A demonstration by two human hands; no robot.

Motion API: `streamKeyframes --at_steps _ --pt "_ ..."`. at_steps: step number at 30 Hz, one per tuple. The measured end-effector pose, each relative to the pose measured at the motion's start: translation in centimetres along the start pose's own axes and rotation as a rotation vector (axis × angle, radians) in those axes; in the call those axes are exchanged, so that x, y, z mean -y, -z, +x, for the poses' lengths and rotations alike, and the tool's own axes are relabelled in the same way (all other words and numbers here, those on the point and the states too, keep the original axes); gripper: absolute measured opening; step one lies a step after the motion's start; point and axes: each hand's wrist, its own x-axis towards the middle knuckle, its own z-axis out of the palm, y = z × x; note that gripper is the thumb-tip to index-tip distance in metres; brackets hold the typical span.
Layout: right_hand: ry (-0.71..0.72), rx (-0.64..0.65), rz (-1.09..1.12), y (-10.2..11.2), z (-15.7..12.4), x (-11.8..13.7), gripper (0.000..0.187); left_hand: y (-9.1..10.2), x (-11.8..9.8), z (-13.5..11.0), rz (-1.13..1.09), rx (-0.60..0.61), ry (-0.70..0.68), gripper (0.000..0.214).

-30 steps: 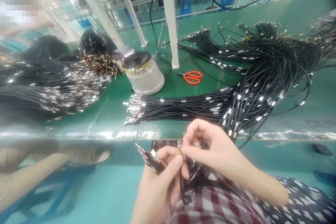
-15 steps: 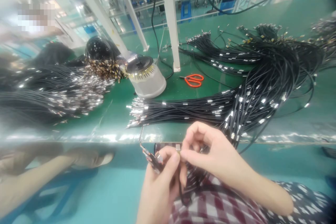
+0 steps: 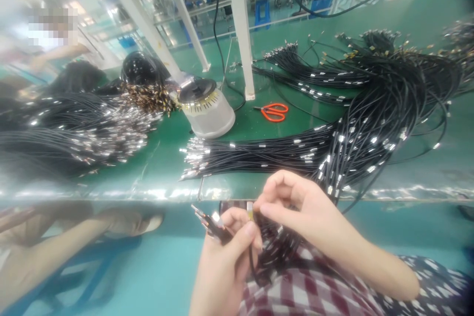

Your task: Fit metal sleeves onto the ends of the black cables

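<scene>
My left hand (image 3: 224,266) grips a small bunch of black cables (image 3: 213,224) whose metal-tipped ends stick out to the upper left, below the table's front edge. My right hand (image 3: 299,212) pinches a small metal sleeve (image 3: 250,210) on one cable end, right against my left thumb. More black cable (image 3: 272,252) hangs down over my checked lap. On the green table just beyond my hands lies a long bundle of black cables with silver sleeves (image 3: 259,153).
A white round machine (image 3: 207,108) stands at mid table beside a white post (image 3: 240,29). Orange scissors (image 3: 274,111) lie behind the bundle. Large cable heaps fill the right (image 3: 388,94) and left (image 3: 74,128). A person's leg and sandal (image 3: 74,242) are at lower left.
My hands stay together at the table's edge; the right fingers have shifted slightly on the sleeve. The view has drifted a little.
</scene>
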Motion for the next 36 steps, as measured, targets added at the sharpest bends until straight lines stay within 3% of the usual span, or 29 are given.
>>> streamKeyframes --at_steps 15,25,31,36 --pt "0.025 -0.059 0.126 -0.7 0.3 -0.7 0.024 -0.3 -0.2 -0.3 -0.042 -0.023 0.001 0.026" --pt "-0.014 0.012 0.159 -0.8 0.4 -0.7 0.026 -1.2 0.4 -0.7 -0.153 -0.106 0.042 0.029" --pt "0.025 0.070 0.193 -0.9 0.6 -0.8 0.028 -0.5 1.0 -0.1 -0.169 -0.005 0.028 0.023" --pt "0.088 0.001 0.145 -1.4 0.3 -1.2 0.029 -0.5 0.6 0.1 -0.130 0.032 -0.006 0.021"
